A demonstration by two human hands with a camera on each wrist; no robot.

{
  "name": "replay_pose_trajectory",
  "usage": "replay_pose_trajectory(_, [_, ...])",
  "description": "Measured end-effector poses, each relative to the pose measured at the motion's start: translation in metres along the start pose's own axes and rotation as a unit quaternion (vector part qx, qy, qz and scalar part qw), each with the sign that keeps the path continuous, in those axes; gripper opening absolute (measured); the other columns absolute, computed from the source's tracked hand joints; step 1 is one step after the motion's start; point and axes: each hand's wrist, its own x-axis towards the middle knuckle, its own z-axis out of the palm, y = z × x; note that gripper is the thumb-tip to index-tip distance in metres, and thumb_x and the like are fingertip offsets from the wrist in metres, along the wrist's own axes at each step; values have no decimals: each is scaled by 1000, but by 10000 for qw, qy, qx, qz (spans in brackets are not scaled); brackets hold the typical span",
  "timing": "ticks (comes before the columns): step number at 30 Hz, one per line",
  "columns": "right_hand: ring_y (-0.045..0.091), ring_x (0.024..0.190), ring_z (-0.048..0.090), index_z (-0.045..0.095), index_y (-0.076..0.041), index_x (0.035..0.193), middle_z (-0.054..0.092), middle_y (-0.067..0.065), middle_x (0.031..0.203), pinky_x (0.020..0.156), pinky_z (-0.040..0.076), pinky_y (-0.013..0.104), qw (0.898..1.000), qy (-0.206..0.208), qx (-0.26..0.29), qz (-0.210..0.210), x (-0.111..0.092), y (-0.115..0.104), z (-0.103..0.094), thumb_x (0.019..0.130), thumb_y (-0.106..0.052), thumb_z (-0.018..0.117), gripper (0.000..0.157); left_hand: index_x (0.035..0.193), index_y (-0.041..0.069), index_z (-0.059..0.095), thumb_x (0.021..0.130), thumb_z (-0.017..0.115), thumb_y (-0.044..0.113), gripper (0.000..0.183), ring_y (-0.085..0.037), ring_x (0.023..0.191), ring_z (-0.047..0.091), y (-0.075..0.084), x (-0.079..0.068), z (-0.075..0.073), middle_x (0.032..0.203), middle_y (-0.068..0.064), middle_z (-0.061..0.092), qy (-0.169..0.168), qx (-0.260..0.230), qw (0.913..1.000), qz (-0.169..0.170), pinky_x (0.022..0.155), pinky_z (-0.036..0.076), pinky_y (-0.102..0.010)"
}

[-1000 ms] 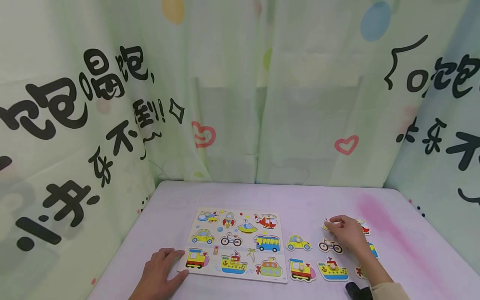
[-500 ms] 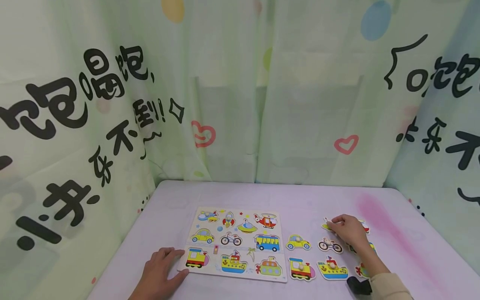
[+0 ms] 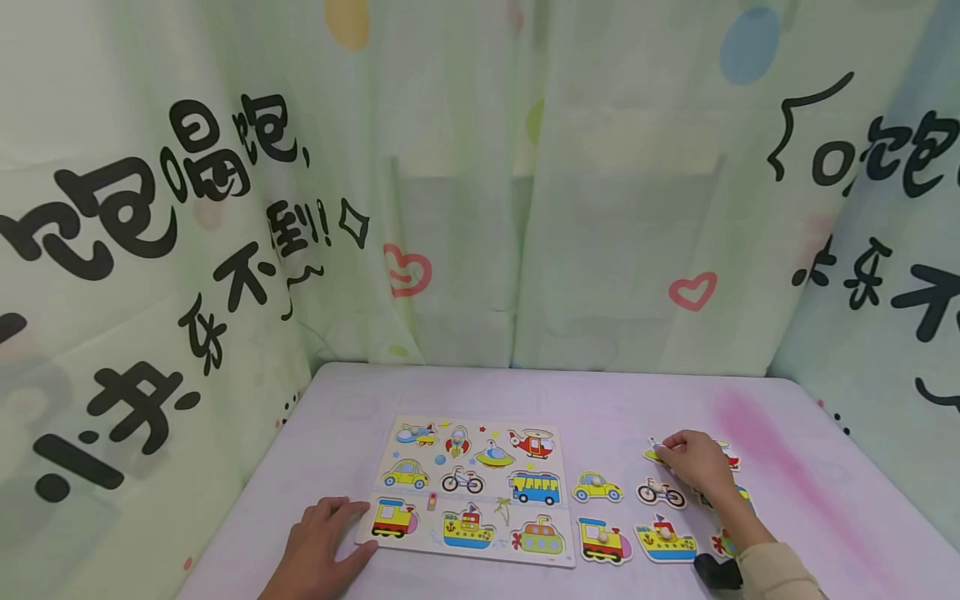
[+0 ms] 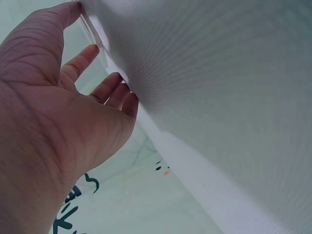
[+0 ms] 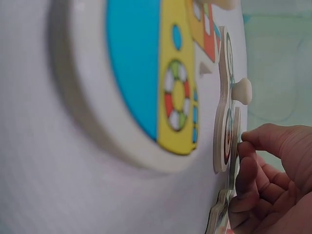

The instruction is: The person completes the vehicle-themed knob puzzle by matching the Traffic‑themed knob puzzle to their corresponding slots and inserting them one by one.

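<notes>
A wooden puzzle board [image 3: 480,557] with vehicle pictures lies left of the table's middle. My left hand [image 3: 318,546] rests at its lower left corner, fingers spread and touching the edge. At the right, my right hand [image 3: 697,462] pinches a partly hidden yellow puzzle piece [image 3: 649,452] that looks like the flying saucer; it lies at the table surface. Just in front of that hand is the bicycle piece [image 3: 662,492]. In the right wrist view thumb and fingertips meet behind the bicycle piece's knob [image 5: 242,91], with the ship piece [image 5: 134,73] large in front.
The car piece [image 3: 597,486], train piece [image 3: 603,542] and a ship piece [image 3: 666,540] lie right of the board. A red helicopter piece [image 3: 731,455] and others are partly covered by the right arm. A black object [image 3: 717,572] is at the right wrist. Printed curtains [image 3: 600,250] surround the table.
The right hand has shifted very slightly right since a second ago and then stays put, still pinching the yellow piece. The left hand and board have not moved.
</notes>
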Motion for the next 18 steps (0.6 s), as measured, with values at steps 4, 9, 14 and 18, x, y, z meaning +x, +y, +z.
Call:
replay_pose_trajectory(4, [26,80,55,64,9,108,64,18,91,61,43,27,10000,34,25,-25,-2,1,1,95,-20,66,32,131,21,68,81,82,49,59,-35,123,50,0,-1,0,135,-11,56,-5,40,10000,0,102,43,-66])
replay_pose_trajectory(9, [24,77,53,64,9,110,60,12,85,60,42,29,9996,98,242,-76,-6,4,2,96,-23,65,35,132,22,67,82,82,50,59,-36,123,49,0,-1,-1,136,-11,56,-25,63,10000,-48,101,43,-67])
replay_pose_trajectory(14, [21,75,52,65,8,112,58,7,81,61,40,30,9992,160,330,-178,-11,6,3,96,-26,67,37,132,22,67,82,82,49,59,-36,122,50,1,-1,-1,136,-12,56,-37,59,9999,-86,100,44,-67])
replay_pose_trajectory(18, [22,77,52,66,7,113,59,8,84,60,42,29,9989,178,402,-160,-16,4,6,97,-26,68,37,132,21,67,82,82,49,59,-36,122,50,2,-2,-2,135,-13,56,-17,65,9999,-91,100,44,-67])
